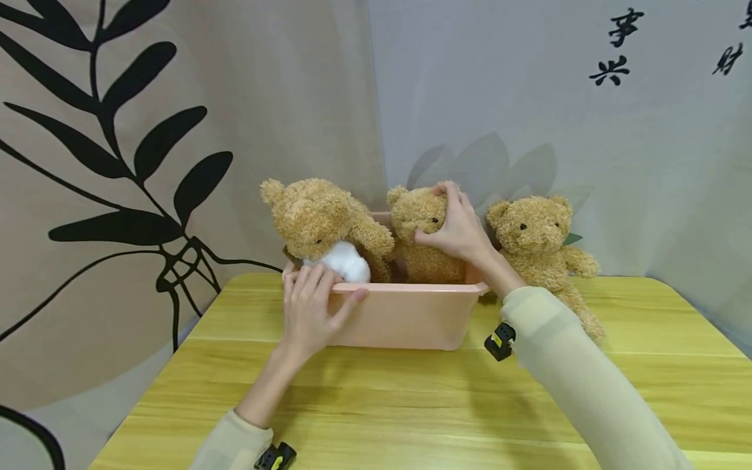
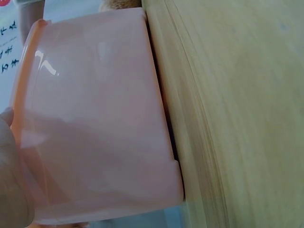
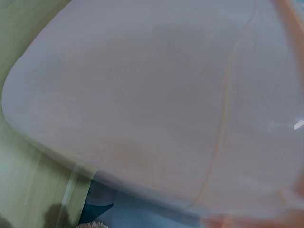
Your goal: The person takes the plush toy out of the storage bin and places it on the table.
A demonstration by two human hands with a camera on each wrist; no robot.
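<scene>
A pink plastic bin (image 1: 405, 318) stands on the table, its front wall facing me. My left hand (image 1: 310, 307) grips the bin's rim near the front left corner, thumb on the front and fingers over the edge. Inside on the right sits a tan teddy bear (image 1: 411, 212); my right hand (image 1: 461, 228) holds its head between thumb and fingers. Another teddy bear (image 1: 314, 209) leans forward at the bin's left end, above a fluffy white bundle (image 1: 346, 262). The bin's wall (image 2: 95, 118) fills much of the left wrist view, and its side (image 3: 133, 95) most of the right wrist view.
A third teddy bear (image 1: 531, 228) sits on the wooden table (image 1: 376, 411) just right of the bin, partly behind my right forearm. Behind the table hangs a pale curtain (image 1: 305, 85) with black leaf prints and dark characters.
</scene>
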